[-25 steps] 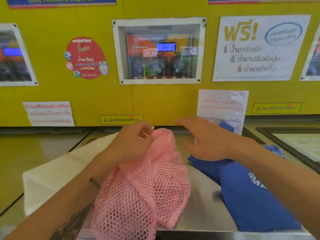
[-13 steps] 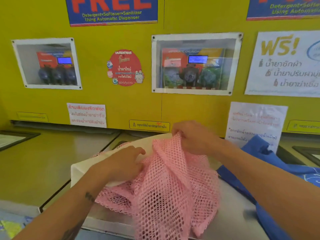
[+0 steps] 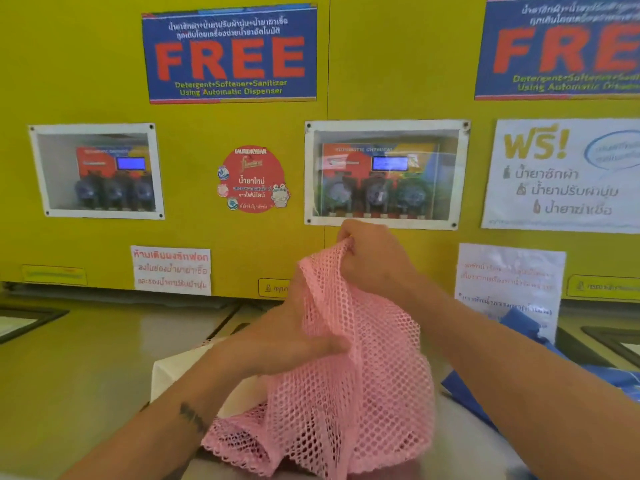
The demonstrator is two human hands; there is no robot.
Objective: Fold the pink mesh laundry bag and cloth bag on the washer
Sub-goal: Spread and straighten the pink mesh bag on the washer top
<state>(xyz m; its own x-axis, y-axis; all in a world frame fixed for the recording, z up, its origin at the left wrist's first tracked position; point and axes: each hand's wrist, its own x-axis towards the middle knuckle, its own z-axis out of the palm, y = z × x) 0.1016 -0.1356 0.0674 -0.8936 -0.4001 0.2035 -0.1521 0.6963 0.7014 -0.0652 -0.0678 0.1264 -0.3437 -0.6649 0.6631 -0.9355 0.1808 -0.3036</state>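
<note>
The pink mesh laundry bag [image 3: 360, 382] hangs lifted above the washer top [image 3: 467, 441]. My right hand [image 3: 374, 258] pinches its upper edge and holds it high in front of the yellow wall. My left hand [image 3: 284, 344] grips the mesh lower down on its left side, fingers pressed into the fabric. The bag's bottom drapes crumpled onto the washer. A blue cloth bag [image 3: 540, 348] lies to the right, mostly hidden behind my right forearm.
A white box-like object [image 3: 180, 372] sits under my left arm on the washer. The yellow wall [image 3: 221, 233] with dispenser windows and paper signs stands close behind. A neighbouring washer top [image 3: 86, 358] extends left.
My right hand went from reaching over the blue bag to gripping the mesh bag's top edge and has raised it. The camera tilted up and left.
</note>
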